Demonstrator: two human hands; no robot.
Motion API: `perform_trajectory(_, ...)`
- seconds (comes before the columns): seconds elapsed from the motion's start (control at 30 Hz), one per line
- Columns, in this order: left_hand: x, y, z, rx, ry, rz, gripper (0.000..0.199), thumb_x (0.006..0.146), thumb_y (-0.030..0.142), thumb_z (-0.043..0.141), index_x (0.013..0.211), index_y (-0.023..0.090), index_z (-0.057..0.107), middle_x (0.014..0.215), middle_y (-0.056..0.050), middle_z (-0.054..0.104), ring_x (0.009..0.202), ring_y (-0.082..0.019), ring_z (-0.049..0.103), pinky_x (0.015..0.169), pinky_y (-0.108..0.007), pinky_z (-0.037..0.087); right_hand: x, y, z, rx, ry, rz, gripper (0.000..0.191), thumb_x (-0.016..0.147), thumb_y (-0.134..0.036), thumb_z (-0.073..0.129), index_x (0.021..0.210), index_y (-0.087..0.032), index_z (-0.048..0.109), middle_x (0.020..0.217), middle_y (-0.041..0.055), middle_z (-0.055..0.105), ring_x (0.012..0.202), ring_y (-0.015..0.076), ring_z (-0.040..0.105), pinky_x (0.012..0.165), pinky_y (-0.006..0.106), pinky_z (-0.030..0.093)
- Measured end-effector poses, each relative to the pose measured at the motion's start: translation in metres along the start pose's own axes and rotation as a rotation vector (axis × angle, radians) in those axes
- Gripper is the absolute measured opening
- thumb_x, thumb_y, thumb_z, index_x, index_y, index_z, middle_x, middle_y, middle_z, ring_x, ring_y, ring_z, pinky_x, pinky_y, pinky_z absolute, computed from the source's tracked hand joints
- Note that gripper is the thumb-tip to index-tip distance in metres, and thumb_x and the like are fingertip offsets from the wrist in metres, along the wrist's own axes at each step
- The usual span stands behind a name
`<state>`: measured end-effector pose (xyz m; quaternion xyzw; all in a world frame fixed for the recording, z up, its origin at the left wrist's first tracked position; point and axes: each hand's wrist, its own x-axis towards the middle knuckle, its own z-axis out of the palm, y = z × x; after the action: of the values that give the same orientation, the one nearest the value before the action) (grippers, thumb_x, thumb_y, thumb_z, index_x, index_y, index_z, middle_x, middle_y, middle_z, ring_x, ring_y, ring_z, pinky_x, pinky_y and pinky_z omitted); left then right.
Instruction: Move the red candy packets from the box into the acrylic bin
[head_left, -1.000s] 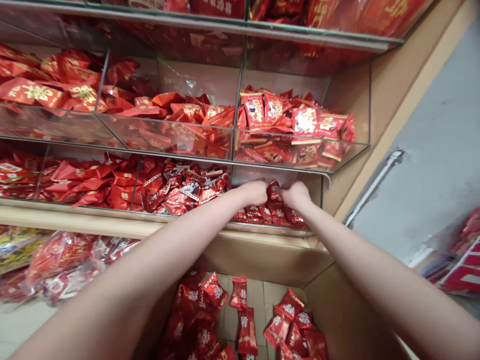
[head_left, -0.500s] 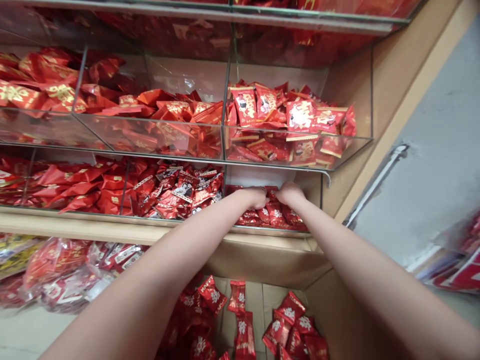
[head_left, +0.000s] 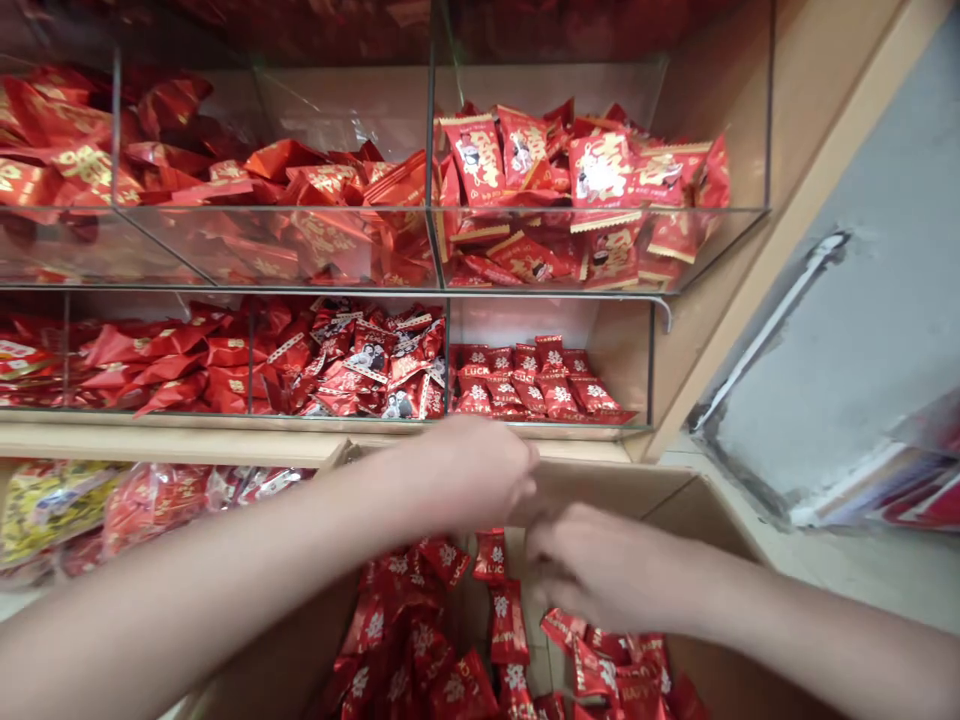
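Two bare hands have come back from the lower right bin [head_left: 626,345], where they were working half a second ago, and now hang over the cardboard box [head_left: 600,482] below it. The left hand [head_left: 480,475] is near the box's far edge, in front of the bin's front lip; the right hand [head_left: 592,565] is lower, above the box's right half. They are apart from each other, fingers bent and blurred, and I cannot tell whether either holds anything. With the hands away from it, the bin shows its red HAPPY LUCK packets [head_left: 559,395] lying in rows, one higher packet [head_left: 550,353] standing out toward the back edge. The view has also dipped, so the top shelf's front edge is gone from sight

Inside the box, more of the same packets lie loose: a left heap [head_left: 420,640] along the left side, a middle line [head_left: 508,625] running from the far edge toward the near one, and a right heap [head_left: 607,665] by the right wall. Left of the bin, past its divider, a neighbouring bin holds cartoon-couple packets [head_left: 371,350]; the upper right bin holds gold-edged red packets [head_left: 604,170]
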<state>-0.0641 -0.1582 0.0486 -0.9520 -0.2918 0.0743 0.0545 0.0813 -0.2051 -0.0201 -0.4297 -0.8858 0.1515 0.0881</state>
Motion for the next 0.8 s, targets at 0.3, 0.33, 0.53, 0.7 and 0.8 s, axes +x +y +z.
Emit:
perform_trajectory(0.3, 0.034, -0.038, -0.01, -0.014, 0.234, -0.097, 0.027, 0.077, 0.01, 0.04, 0.095, 0.015, 0.059, 0.097, -0.009, 0.062, 0.09, -0.019, 0.057, 0.077, -0.029, 0.042, 0.056, 0.043, -0.076, -0.34, 0.167, 0.377, 0.022, 0.077, -0.018, 0.045, 0.086, -0.017, 0.065, 0.087, 0.007, 0.067, 0.081, 0.0181, 0.059, 0.07, 0.025, 0.042)
perform_trajectory(0.33, 0.05, -0.048, -0.01, -0.027, 0.182, -0.129, 0.028, 0.077, 0.01, 0.042, 0.1, 0.014, 0.057, 0.106, -0.01, 0.059, 0.096, -0.02, 0.054, 0.082, -0.029, 0.041, 0.067, 0.055, -0.085, -0.364, 0.194, 0.423, 0.024, 0.079, -0.018, 0.044, 0.093, -0.014, 0.063, 0.094, 0.0104, 0.065, 0.089, 0.0209, 0.058, 0.076, 0.028, 0.041)
perform_trajectory(0.53, 0.126, -0.074, 0.007, -0.04, 0.061, -0.208, 0.03, 0.083, 0.026, 0.047, 0.11, 0.014, 0.049, 0.108, -0.009, 0.054, 0.093, -0.018, 0.054, 0.079, -0.037, 0.045, 0.11, 0.102, -0.092, -0.397, 0.162, 0.589, 0.029, 0.083, -0.031, 0.049, 0.105, -0.014, 0.053, 0.108, 0.0083, 0.055, 0.094, 0.0182, 0.055, 0.08, 0.038, 0.044)
perform_trajectory(0.7, 0.139, -0.083, 0.014, -0.074, -0.005, -0.27, 0.029, 0.084, 0.032, 0.045, 0.106, 0.015, 0.051, 0.106, -0.008, 0.054, 0.09, -0.017, 0.054, 0.077, -0.037, 0.046, 0.117, 0.123, -0.087, -0.374, 0.126, 0.627, 0.029, 0.083, -0.029, 0.049, 0.108, -0.015, 0.052, 0.109, 0.0081, 0.053, 0.093, 0.0181, 0.054, 0.077, 0.037, 0.046)
perform_trajectory(0.8, 0.142, -0.087, 0.017, -0.091, -0.021, -0.329, 0.03, 0.084, 0.031, 0.046, 0.108, 0.015, 0.05, 0.108, -0.008, 0.053, 0.091, -0.018, 0.054, 0.077, -0.038, 0.046, 0.119, 0.129, -0.086, -0.358, 0.109, 0.63, 0.029, 0.083, -0.029, 0.049, 0.108, -0.015, 0.051, 0.109, 0.0083, 0.053, 0.093, 0.0181, 0.054, 0.077, 0.037, 0.046)
